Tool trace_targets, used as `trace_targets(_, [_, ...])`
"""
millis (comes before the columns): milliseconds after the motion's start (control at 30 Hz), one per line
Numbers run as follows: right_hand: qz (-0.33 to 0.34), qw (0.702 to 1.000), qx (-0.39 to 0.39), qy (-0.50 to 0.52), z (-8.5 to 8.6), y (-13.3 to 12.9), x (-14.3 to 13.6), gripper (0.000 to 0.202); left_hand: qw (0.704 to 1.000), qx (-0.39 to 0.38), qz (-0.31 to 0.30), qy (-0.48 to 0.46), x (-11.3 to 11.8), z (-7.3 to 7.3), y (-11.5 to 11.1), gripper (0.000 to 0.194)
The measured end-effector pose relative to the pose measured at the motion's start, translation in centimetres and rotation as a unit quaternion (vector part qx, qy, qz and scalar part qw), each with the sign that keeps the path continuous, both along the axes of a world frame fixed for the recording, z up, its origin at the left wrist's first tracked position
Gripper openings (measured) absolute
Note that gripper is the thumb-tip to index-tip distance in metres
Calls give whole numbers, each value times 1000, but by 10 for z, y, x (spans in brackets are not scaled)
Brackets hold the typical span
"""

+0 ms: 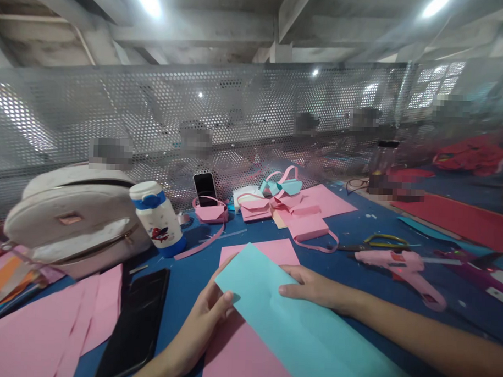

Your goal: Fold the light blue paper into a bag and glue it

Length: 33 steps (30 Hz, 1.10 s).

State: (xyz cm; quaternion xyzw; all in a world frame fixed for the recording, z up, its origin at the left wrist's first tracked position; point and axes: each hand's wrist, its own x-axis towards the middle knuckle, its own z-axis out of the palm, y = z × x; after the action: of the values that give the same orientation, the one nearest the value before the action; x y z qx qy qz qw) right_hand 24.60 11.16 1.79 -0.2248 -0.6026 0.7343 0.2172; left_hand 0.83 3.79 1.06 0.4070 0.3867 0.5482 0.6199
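Apparently at a positioning step; holding the turquoise paper (280, 316) slantwise over the pink sheet (237, 353), one corner towards the back of the blue table (186, 285); hard to tell whether touching the sheet beneath; pinching the left edge with the left hand (208, 313), thumb at the edge and fingers behind; clasping the opposite edge with the right hand (314, 284), thumb flat on the face, other fingers partly hidden; impossible to tell how firmly.

For the next move, probably best to keep both grips light and even, to square the edges before any pressing, and to avoid creasing near the right thumb.

To the left, bare table as far as the black slab (137, 322), then stacked pink paper (44, 319); ahead, only a narrow strip before the pink paper bag (310, 229), with the perforated panel (237, 116) farther back; to the right, little slack between the right forearm (395, 325) and the pink glue gun (397, 262), with scissors (384, 236) just behind; better not to swing that arm outward.
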Motion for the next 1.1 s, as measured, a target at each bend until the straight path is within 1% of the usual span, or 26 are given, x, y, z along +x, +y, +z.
trace_targets(133, [6, 1000, 6, 5, 0, 1, 1, 53, 1000, 9, 21, 13, -2, -3, 3, 75])
trace_targets(267, [24, 1000, 3, 20, 0, 3, 1, 55, 999, 17, 20, 35, -7, -6, 7, 71])
trace_targets(333, [26, 999, 6, 25, 0, 4, 0, 57, 998, 18, 28, 52, -9, -6, 7, 70])
trace_targets(467, [25, 999, 16, 34, -2, 4, -2, 62, 993, 8, 66, 98, -7, -1, 5, 71])
trace_targets(633, [31, 998, 29, 42, 0, 4, -4, 66, 996, -5, 50, 80, -2, 3, 5, 79])
trace_targets(800, [29, 998, 37, 30, 2, 3, -4, 69, 995, -2, 34, 92, -5, 0, 6, 80])
trace_targets(933, [33, 998, 38, 39, 1, 3, -4, 69, 995, -3, 33, 95, -7, -3, 6, 80])
trace_targets(1100, [33, 998, 41, 41, 2, 3, -4, 66, 998, -4, 20, 65, -5, -2, 5, 81])
